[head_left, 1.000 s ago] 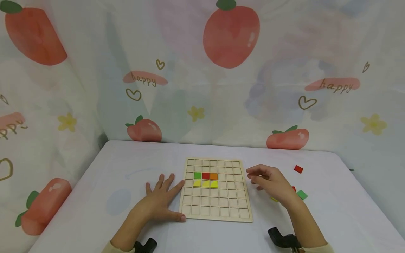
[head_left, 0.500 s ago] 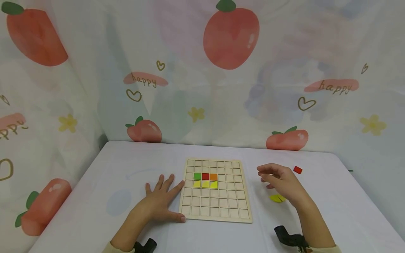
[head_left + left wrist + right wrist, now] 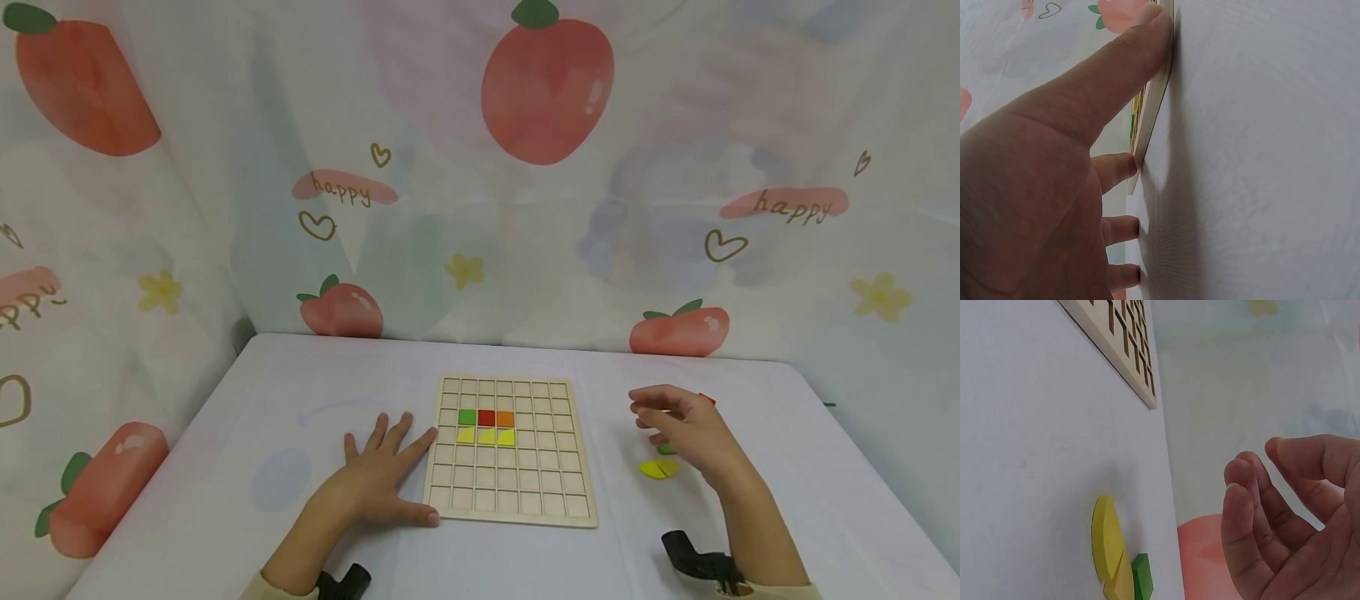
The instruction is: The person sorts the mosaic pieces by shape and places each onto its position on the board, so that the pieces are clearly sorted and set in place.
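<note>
A pale wooden grid board (image 3: pixel 528 460) lies on the white table. In it sit a green square tile (image 3: pixel 467 417), a red one (image 3: pixel 486 417) and an orange one (image 3: pixel 506 419), with a row of yellow half-filled cells (image 3: pixel 486 437) just below. My left hand (image 3: pixel 375 483) lies flat with fingers spread, thumb and index finger touching the board's left edge. Right of the board my right hand (image 3: pixel 686 429) hovers above the table, fingers loosely curved, holding nothing. Under it lie yellow curved pieces (image 3: pixel 1107 537) and a green piece (image 3: pixel 1143 575), partly hidden in the head view.
A red piece (image 3: pixel 707 397) peeks out behind the right hand. Black wrist-camera mounts (image 3: pixel 345 581) sit at both wrists. A fabric backdrop (image 3: pixel 540 242) printed with fruit and "happy" closes off the back and left of the table.
My right hand has moved right, away from the board and over the loose pieces, uncovering the yellow ones and partly covering the red and green ones. The left hand stays in place.
</note>
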Motion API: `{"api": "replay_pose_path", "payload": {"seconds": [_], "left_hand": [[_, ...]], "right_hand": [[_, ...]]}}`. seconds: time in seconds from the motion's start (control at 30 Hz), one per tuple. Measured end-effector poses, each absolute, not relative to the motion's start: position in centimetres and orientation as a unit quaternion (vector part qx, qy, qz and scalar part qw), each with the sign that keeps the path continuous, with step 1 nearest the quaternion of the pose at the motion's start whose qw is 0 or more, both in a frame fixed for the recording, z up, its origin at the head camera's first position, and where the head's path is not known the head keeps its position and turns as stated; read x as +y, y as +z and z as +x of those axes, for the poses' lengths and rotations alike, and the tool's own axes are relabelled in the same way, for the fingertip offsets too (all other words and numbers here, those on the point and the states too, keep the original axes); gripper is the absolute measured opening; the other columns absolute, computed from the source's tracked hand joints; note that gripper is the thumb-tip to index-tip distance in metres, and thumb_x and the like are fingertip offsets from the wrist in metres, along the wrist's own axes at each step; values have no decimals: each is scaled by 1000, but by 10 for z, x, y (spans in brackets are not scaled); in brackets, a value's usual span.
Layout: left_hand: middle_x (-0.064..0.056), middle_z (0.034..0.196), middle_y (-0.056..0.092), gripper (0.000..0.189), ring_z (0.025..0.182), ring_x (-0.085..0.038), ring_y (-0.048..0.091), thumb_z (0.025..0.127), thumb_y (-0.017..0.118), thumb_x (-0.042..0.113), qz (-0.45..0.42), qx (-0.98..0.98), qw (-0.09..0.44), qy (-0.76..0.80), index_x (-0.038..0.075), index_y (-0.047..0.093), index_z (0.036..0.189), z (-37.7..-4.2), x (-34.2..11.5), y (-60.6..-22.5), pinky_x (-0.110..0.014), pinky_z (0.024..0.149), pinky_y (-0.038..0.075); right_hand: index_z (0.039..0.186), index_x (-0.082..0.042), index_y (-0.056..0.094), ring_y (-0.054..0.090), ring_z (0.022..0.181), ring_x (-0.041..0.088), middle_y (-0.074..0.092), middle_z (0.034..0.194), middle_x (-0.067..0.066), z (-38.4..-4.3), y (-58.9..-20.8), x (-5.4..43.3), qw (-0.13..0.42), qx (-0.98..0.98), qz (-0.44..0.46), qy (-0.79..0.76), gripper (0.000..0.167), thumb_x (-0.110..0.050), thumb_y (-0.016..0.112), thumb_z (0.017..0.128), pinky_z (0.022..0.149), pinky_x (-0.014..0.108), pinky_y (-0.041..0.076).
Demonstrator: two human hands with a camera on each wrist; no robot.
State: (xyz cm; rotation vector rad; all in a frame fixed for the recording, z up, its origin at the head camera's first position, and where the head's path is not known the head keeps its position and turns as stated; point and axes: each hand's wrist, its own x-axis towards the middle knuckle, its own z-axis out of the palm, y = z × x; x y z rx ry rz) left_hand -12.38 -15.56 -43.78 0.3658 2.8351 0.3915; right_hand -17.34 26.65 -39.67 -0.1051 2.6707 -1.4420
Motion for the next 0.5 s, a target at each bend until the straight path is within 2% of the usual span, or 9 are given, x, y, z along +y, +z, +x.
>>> {"api": "replay_pose_path", "payload": {"seconds": [0.37,0.5], "left_hand": [[-12,167,16,114,152,-46,4,60,70,85,126,975,130,126,36,31,157,-124,-155,-438,-82,105,5],[-12,167,16,114,152,-46,4,60,69,85,125,975,130,131,36,31,156,-124,-155,-438,-82,105,5]], "right_hand": [[137,0,55,67,99,13,61,130,23,-174,-401,286,49,871,-13,-488,44,-29,55,103,80,32,58],[139,0,54,65,95,4,61,129,21,-175,-403,295,48,868,0,-494,47,-31,54,104,82,32,58]]}}
